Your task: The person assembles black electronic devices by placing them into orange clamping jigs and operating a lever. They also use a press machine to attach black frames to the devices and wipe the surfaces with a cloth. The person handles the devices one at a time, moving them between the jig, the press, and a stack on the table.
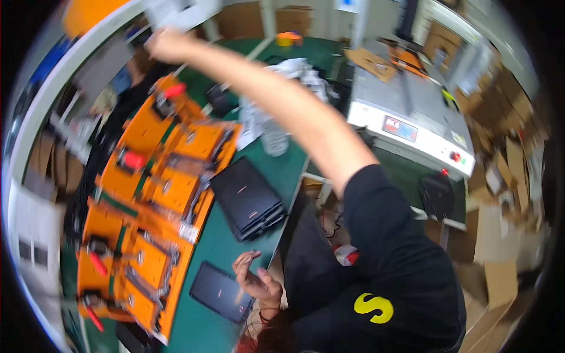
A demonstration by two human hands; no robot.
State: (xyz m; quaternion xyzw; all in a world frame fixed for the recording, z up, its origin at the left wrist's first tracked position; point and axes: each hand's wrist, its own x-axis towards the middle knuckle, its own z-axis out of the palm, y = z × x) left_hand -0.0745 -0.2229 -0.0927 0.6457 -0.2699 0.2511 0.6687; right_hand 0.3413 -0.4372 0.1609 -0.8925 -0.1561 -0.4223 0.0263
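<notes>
My right arm stretches across the view to the far left, and my right hand looks closed in a fist beside a white sheet-like thing. The hand is blurred, and whatever it may grip cannot be made out. Low in the view, my left hand has loosely bent fingers with the thumb apart; I see nothing held in it. It hovers by the edge of a flat, dark, tablet-like panel lying on the green table. Beyond that panel stands a stack of similar black panels.
Orange fixtures with red-handled clamps line the table's left side. A clear plastic cup and crumpled wrapping sit past the stack. At right stands a grey-topped machine with a red button, with cardboard boxes beyond.
</notes>
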